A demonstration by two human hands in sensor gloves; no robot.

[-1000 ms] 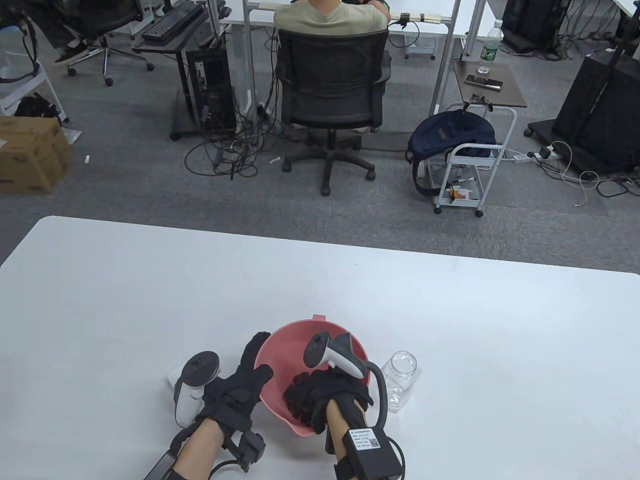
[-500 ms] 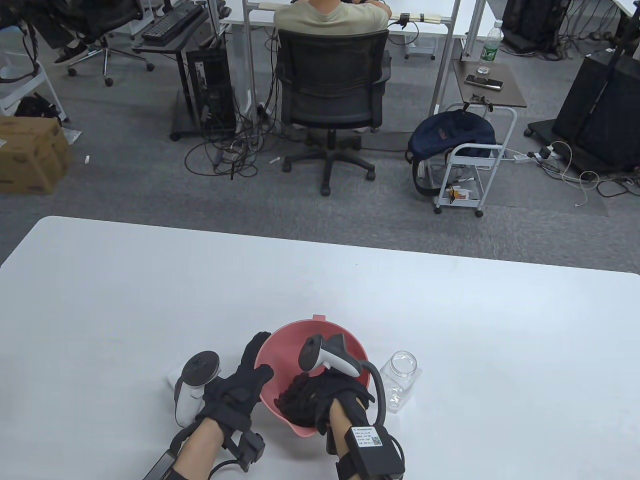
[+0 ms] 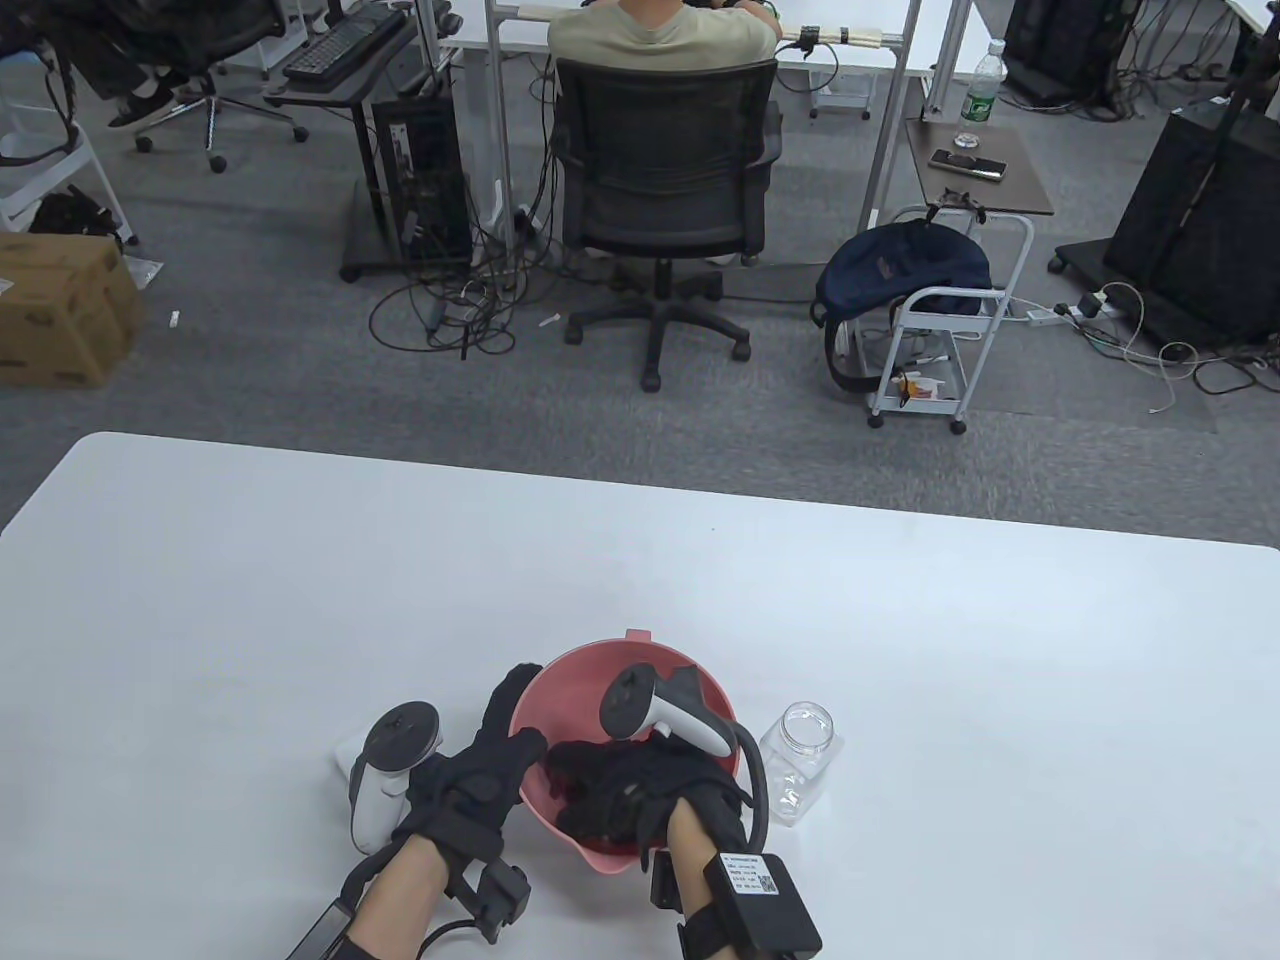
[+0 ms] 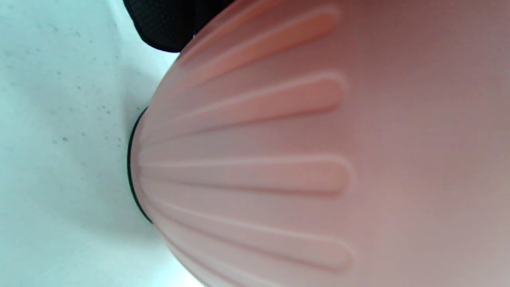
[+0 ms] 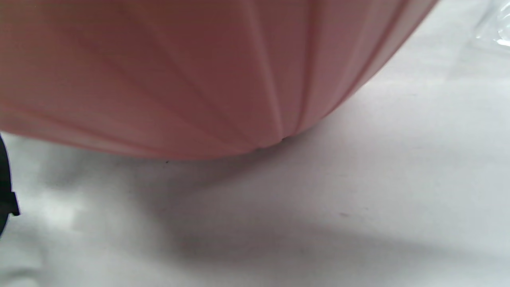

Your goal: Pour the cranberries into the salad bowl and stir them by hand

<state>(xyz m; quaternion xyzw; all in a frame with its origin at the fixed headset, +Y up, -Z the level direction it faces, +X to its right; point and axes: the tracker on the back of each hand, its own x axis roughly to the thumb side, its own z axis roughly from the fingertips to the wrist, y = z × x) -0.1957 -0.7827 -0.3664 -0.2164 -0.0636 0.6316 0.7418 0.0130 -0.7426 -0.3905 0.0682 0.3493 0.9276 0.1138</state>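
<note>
The left hand (image 3: 470, 790) wraps the round pink bowl's (image 3: 560, 690) left rim (smooth plastic, ribbed outside). The right hand (image 3: 640, 790) dips inside; its grip cannot be seen. A clear empty jar (image 3: 800, 745) stands right of the bowl on the white tabletop (image 3: 300, 600).

Ribbed outer wall of a pink bowl (image 4: 318, 159) filling the view, black base ring (thin, partly hidden), speckled white surface (image 4: 59, 159), black gloved fingers (image 4: 167, 24) at top edge
</note>
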